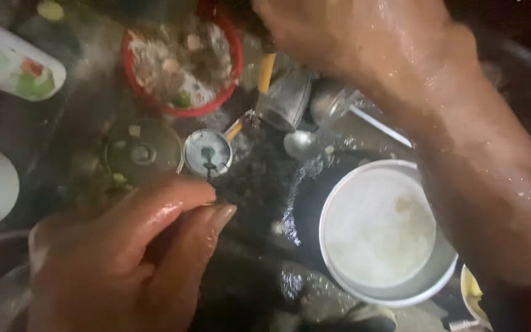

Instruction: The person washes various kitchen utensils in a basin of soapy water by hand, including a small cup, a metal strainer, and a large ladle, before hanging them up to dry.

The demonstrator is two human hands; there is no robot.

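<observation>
— Well, what is held by the left hand (118, 258)?

— A thin metal handle is pinched between its thumb and fingertips (219, 212). At the far end of that handle a small round metal piece (207, 152) is seen, wet and grey, with a dark mark at its middle. What kind of utensil it is cannot be told.

— And the right hand (339, 31)?

— It is stretched across the top of the view, wet and blurred. Its fingers are curled downward above a yellow-handled utensil (267, 71), but whether that handle is gripped cannot be told.

— What is found around them?

— A wet, dark sink bottom (259, 184) is covered with dishes. A red bowl (235, 58) filled with food scraps is placed at the top, just behind the round piece. A round metal lid (142, 154) is laid beside that piece on its left. A mesh strainer (287, 98) and a spoon (299, 144) are seen near the middle. A white steel-rimmed pot (379, 237), with cloudy water in it, is set at lower right under the right forearm. A white bottle with a green label (13, 64) is laid at upper left.
</observation>
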